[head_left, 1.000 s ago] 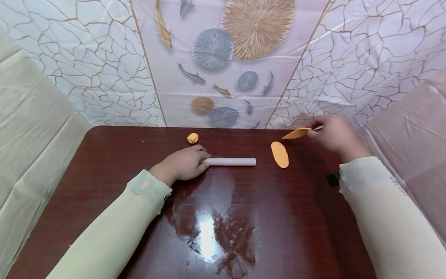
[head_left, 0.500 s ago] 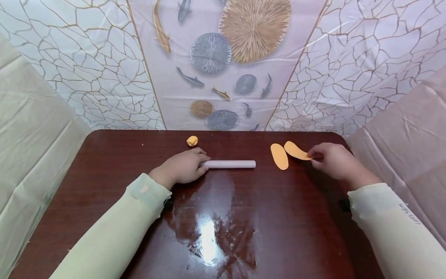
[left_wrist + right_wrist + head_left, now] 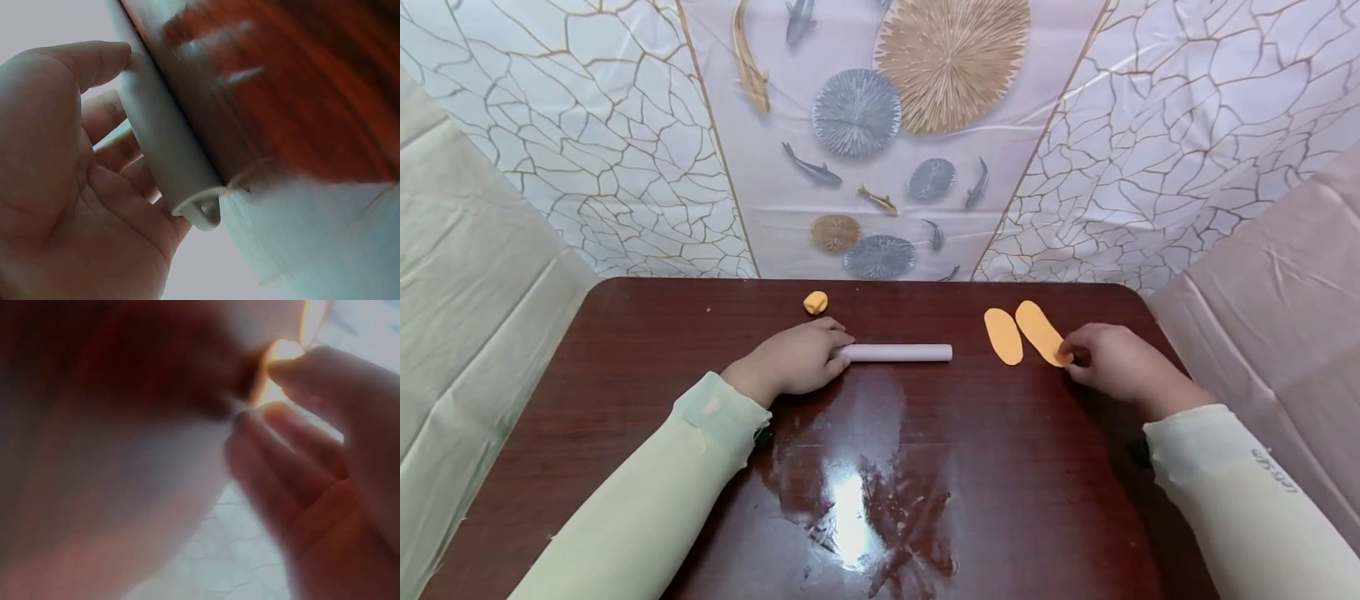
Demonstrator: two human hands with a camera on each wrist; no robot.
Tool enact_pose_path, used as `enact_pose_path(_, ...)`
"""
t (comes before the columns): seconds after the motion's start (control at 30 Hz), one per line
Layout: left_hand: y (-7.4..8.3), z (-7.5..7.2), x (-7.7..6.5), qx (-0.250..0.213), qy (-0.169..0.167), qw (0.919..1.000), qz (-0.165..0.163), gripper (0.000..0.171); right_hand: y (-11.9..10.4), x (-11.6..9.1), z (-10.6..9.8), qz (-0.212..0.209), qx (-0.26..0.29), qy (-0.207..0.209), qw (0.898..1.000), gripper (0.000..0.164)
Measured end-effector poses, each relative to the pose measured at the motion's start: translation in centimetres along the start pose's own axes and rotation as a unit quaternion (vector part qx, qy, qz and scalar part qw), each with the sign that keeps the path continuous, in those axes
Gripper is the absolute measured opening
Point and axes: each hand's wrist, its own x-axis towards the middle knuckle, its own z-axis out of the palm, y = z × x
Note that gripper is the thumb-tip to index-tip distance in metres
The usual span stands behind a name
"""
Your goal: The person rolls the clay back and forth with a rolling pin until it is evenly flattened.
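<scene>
My left hand (image 3: pixel 793 357) grips the left end of a pale rolling pin (image 3: pixel 901 353) that lies across the table. In the left wrist view, the thumb and fingers are on either side of the pin (image 3: pixel 164 134), whose end carries a small loop. On the right, two flat orange clay ovals lie side by side with a narrow gap. My right hand (image 3: pixel 1108 358) pinches the near end of the right clay oval (image 3: pixel 1038 331); the left clay oval (image 3: pixel 1003 337) lies untouched. The right wrist view is blurred, with fingertips at a bright piece of clay (image 3: pixel 273 387).
A small orange clay lump (image 3: pixel 816 302) sits near the back edge, beyond my left hand. The dark red-brown table (image 3: pixel 1037 500) is glossy, with smudges and a bright reflection in front. Patterned wall sheets (image 3: pixel 880 200) stand behind it, and pale cloth hangs at both sides.
My right hand has come down and towards me with the second clay oval, which was raised and bent and now lies beside the first. The left hand and rolling pin have stayed put.
</scene>
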Motion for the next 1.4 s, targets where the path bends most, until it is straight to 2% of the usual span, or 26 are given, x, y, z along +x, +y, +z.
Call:
enact_pose_path(0.13,-0.2,0.0,0.0,0.002,0.000,1.0000,-0.001,0.047,-2.1,1.7,-1.6,0.013,-0.008,-0.026,1.000,0.023)
enact_pose_path(0.23,-0.2,0.0,-0.1,0.002,-0.001,1.0000,0.000,0.047,-4.8,3.6,-2.5,0.004,0.003,-0.029,1.000,0.026)
enact_pose_path(0.33,-0.2,-0.2,-0.2,0.002,-0.006,1.0000,-0.002,0.048,-7.9,5.9,-2.8,-0.027,0.017,-0.025,0.999,0.026)
enact_pose_path(0.47,-0.2,-0.3,-0.2,0.001,-0.011,0.9999,-0.004,0.048,-12.2,9.4,-2.5,-0.093,0.027,-0.028,0.995,0.030)
enact_pose_path(0.6,-0.2,-0.1,-0.1,0.000,-0.016,0.9999,-0.001,0.048,-15.7,12.8,-1.2,-0.155,0.045,-0.036,0.986,0.037)
enact_pose_path(0.73,-0.2,0.0,0.0,0.000,-0.016,0.9999,0.000,0.048,-18.3,16.0,0.5,-0.190,0.058,-0.047,0.979,0.043)
enact_pose_path(1.0,-0.2,-0.2,-0.2,-0.003,-0.012,0.9999,0.010,0.047,-21.9,20.7,2.4,-0.223,0.045,-0.087,0.970,0.053)
enact_pose_path(1.23,-0.3,-0.2,-0.1,0.002,-0.004,0.9998,0.019,0.045,-23.6,23.0,2.9,-0.187,0.029,-0.127,0.974,0.067)
enact_pose_path(1.4,-0.6,-0.1,-0.1,0.004,-0.002,0.9998,0.021,0.044,-24.4,24.0,3.2,-0.177,0.010,-0.144,0.974,0.065)
